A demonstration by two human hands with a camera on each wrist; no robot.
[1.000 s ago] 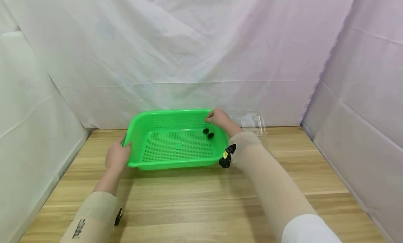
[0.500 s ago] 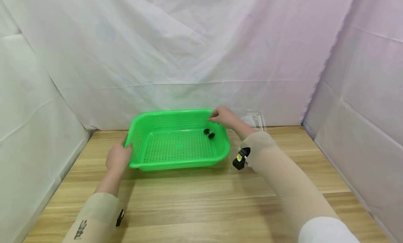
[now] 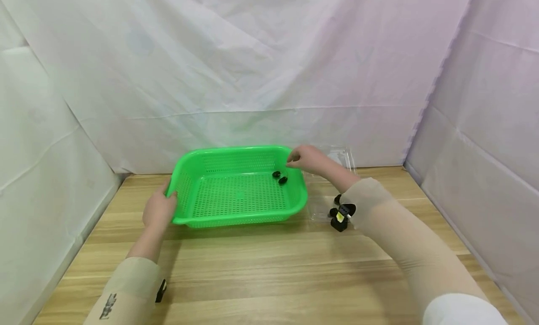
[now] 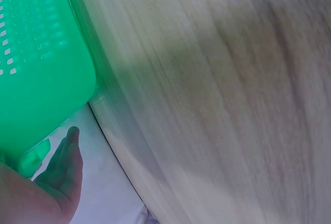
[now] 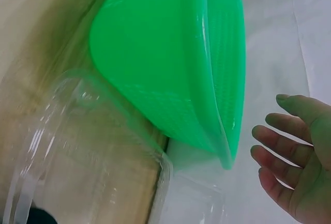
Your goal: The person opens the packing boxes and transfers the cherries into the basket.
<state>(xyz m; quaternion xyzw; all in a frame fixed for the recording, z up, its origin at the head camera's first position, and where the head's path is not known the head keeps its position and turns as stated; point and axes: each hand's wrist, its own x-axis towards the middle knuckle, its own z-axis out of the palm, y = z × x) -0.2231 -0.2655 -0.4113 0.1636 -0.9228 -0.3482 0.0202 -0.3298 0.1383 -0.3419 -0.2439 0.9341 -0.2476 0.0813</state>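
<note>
A green plastic basket [image 3: 237, 220] with slotted sides and base stands at the back of the table. My left hand [image 3: 160, 208] grips its left rim, thumb over the inside; in the left wrist view the fingers [image 4: 67, 167] lie along the outside. Two small dark oval things [image 3: 280, 177] lie inside at the basket's right end. My right hand [image 3: 310, 159] hovers over the right rear rim, and in the right wrist view its fingers [image 5: 282, 149] are loosely spread with nothing between them. A clear plastic box [image 3: 316, 213] sits right of the basket, partly hidden by the right arm.
Small dark things [image 3: 337, 200] show in the clear box beside the black wrist camera [image 3: 340, 218]. A white cloth [image 3: 252, 72] hangs behind the wooden table [image 3: 236, 278], with more cloth [image 3: 488, 152] at the sides.
My right hand has moved right, from above the dark oval things to the basket's right rear rim, uncovering more of that rim. The left hand stays at the left rim.
</note>
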